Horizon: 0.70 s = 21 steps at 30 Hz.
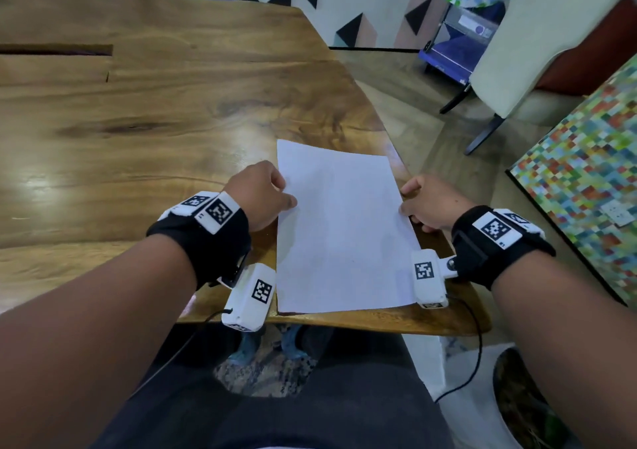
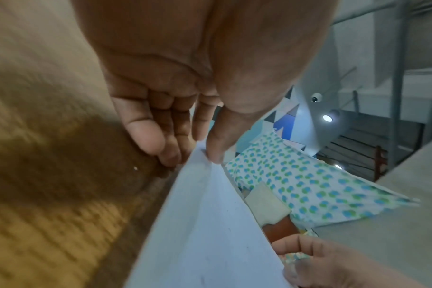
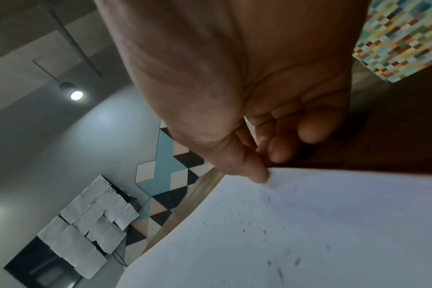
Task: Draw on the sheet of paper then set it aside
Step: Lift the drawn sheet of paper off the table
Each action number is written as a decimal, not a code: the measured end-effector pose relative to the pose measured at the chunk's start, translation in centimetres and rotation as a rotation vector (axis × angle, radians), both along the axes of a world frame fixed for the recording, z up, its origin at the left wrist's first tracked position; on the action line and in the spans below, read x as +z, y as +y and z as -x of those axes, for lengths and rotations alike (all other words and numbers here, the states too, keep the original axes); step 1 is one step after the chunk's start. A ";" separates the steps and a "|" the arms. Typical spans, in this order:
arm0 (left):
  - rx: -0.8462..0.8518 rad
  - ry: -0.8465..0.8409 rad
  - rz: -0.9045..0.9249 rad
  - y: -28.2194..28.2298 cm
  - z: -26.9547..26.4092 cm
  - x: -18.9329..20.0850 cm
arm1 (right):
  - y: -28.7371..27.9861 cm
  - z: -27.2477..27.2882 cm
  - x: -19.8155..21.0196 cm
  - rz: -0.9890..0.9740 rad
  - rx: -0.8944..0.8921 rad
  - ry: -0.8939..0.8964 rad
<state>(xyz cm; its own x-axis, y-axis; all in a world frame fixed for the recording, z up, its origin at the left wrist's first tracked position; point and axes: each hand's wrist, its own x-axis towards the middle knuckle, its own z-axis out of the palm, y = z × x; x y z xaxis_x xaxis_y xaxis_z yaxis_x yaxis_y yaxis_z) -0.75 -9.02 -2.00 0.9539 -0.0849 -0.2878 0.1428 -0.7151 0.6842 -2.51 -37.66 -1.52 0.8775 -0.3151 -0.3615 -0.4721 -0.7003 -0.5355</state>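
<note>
A white sheet of paper [image 1: 339, 228] is held between both hands over the near right corner of the wooden table [image 1: 138, 103]. My left hand [image 1: 265, 195] pinches its left edge, thumb on top and fingers underneath. My right hand [image 1: 427, 205] pinches the right edge the same way. In the left wrist view the thumb [image 2: 216, 144] presses the paper [image 2: 205, 224] against the fingers. The right wrist view shows the sheet [image 3: 308, 233] with faint dark marks and my thumb [image 3: 249, 167] on its edge. No pen is in view.
The table edge [image 1: 379, 321] runs just under the paper, with my legs below it. To the right are a cream chair [image 1: 537, 45], a blue cart [image 1: 455, 48] and a colourful mosaic panel [image 1: 586, 172]. A dark slot [image 1: 55, 49] cuts the table at far left.
</note>
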 end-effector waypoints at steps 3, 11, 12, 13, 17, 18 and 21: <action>0.093 0.070 0.153 -0.2 -0.2 -0.2 | 0.1 0.2 0.0 -0.058 -0.021 -0.032; 0.232 0.212 0.502 -0.1 -0.6 0.0 | 0.2 0.0 -0.2 -0.062 -0.037 -0.040; 0.225 0.192 0.472 -0.1 -0.7 0.0 | 0.2 -0.1 -0.2 -0.050 -0.031 -0.041; 0.222 0.174 0.455 -0.1 -0.8 -0.1 | 0.2 -0.1 -0.3 -0.038 -0.026 -0.047; 0.228 0.148 0.448 -0.3 -0.9 0.3 | 0.4 0.0 -0.1 -0.020 -0.022 -0.072; 0.236 0.146 0.464 -0.3 -1.0 0.3 | 0.4 0.0 0.1 -0.032 -0.032 -0.091; 0.246 0.093 0.536 -0.7 -1.3 1.0 | 0.3 0.1 1.2 -0.164 -0.084 -0.187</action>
<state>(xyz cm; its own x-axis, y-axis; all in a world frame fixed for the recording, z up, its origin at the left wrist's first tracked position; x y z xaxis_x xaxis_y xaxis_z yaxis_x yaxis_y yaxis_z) 0.52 -9.70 -1.04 0.9367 -0.0213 -0.3496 0.3375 -0.2120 0.9172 -2.61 -37.34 -0.31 0.9070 -0.3405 -0.2477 -0.4071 -0.5594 -0.7221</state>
